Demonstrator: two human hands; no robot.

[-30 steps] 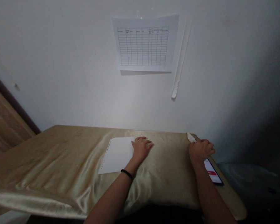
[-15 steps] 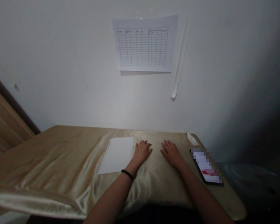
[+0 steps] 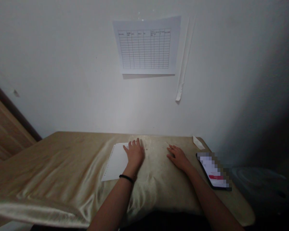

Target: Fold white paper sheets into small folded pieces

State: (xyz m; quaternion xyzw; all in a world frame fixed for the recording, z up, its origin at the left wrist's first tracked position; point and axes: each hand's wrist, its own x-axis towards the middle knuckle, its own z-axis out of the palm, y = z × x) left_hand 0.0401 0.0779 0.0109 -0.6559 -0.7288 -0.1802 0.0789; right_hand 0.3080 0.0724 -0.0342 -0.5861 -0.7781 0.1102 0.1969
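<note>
My left hand [image 3: 135,155], with a black band on its wrist, is over the right part of a white sheet of paper [image 3: 113,165] that has punched holes down its left edge. Its fingers are spread and hold nothing; whether they touch the sheet I cannot tell. My right hand [image 3: 178,158] rests on the shiny beige tablecloth [image 3: 156,183], fingers stretched out and nothing in them. To the right of that hand lies a smartphone [image 3: 210,170] with a lit screen, partly blurred out.
A small white paper scrap [image 3: 198,142] lies near the table's back right corner. On the wall behind hangs a printed table sheet [image 3: 145,48], with a loose paper strip [image 3: 180,86] beside it. Wooden furniture [image 3: 7,125] stands at the left.
My left hand has moved left from the cloth onto the right side of the paper, its fingers turned more toward the wall. My right hand stays almost in place.
</note>
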